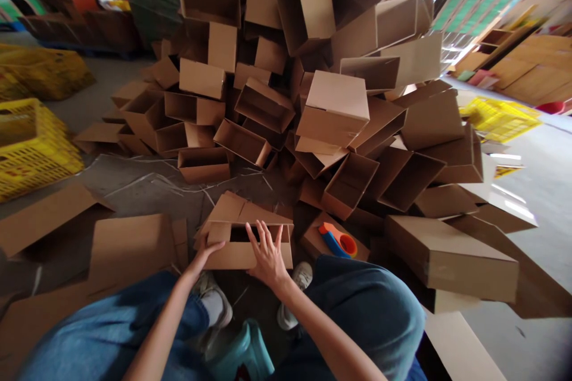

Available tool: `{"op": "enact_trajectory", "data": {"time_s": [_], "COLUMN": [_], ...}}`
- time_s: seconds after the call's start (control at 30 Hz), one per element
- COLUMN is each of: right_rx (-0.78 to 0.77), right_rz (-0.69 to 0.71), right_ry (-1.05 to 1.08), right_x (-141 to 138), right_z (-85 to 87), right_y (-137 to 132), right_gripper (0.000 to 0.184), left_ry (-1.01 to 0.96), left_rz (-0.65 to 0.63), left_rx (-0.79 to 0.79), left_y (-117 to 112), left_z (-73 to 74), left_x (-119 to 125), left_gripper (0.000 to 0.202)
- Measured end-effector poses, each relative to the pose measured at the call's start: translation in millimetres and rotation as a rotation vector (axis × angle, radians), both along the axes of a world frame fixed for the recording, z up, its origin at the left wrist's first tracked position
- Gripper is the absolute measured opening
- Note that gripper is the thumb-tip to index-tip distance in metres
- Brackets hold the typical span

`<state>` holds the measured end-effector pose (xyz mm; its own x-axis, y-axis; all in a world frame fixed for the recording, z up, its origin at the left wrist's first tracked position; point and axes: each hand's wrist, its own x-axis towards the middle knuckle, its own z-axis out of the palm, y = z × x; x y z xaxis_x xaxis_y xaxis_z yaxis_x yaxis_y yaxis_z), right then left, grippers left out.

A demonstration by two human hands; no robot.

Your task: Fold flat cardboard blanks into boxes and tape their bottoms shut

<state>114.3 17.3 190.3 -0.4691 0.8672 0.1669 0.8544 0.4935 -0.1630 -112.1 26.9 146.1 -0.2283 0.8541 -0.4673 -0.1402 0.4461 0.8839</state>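
A small brown cardboard box (232,238) stands on the floor between my knees, its flaps partly folded and a dark gap along its top. My right hand (267,256) lies flat on the box's near flap with fingers spread, open. My left hand (206,250) grips the box's left edge, fingers curled round it. An orange and blue tape dispenser (337,241) lies on a flat box just right of my right hand.
A tall heap of folded cardboard boxes (335,107) fills the view ahead. Flat cardboard sheets (129,244) lie to my left. Yellow plastic crates (31,143) stand at the left and another yellow crate (500,118) at the right. A teal stool (243,354) is under me.
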Motion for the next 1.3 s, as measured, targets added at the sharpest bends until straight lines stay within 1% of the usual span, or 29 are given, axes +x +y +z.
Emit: {"op": "enact_trajectory", "data": {"time_s": [0.2,0.37,0.43,0.57,0.73,0.87,1.0,1.17,1.3], "right_rx": [-0.012,0.015,0.019,0.011,-0.001,-0.051,-0.083,-0.118,-0.098], "right_rz": [-0.008,-0.001,0.007,0.008,0.018,0.026,-0.022,-0.070,-0.102], "right_ry": [0.070,0.082,0.072,0.067,0.075,0.089,0.115,0.177,0.177], "right_x": [0.9,0.1,-1.0,-3.9,-5.6,-7.4,-10.0,-10.6,-12.0], "right_z": [-8.7,-15.2,-15.5,-11.3,-4.7,-4.0,-0.7,11.0,17.3], "right_y": [-9.0,-15.0,-16.0,-16.5,-17.5,-21.3,-22.7,-17.1,-14.8], "right_gripper": [0.124,0.120,0.116,0.104,0.081,0.074,0.064,0.047,0.043], "left_ry": [0.006,0.007,0.021,0.015,-0.011,0.045,0.065,0.086,0.094], "left_rz": [-0.045,-0.084,-0.084,-0.099,-0.123,-0.115,-0.121,-0.110,-0.118], "left_rx": [-0.026,-0.110,-0.106,-0.077,-0.039,0.032,0.063,0.088,0.137], "left_y": [-0.8,-3.2,-4.0,-4.8,-5.8,-5.7,-3.9,-1.2,-0.4], "left_z": [-0.2,1.7,2.3,4.3,10.3,12.8,12.0,14.3,18.5], "left_x": [-1.6,-4.2,-4.7,-4.2,-3.3,-3.1,-2.0,-0.3,-0.2], "left_gripper": [0.082,0.085,0.087,0.089,0.087,0.087,0.082,0.077,0.075]}}
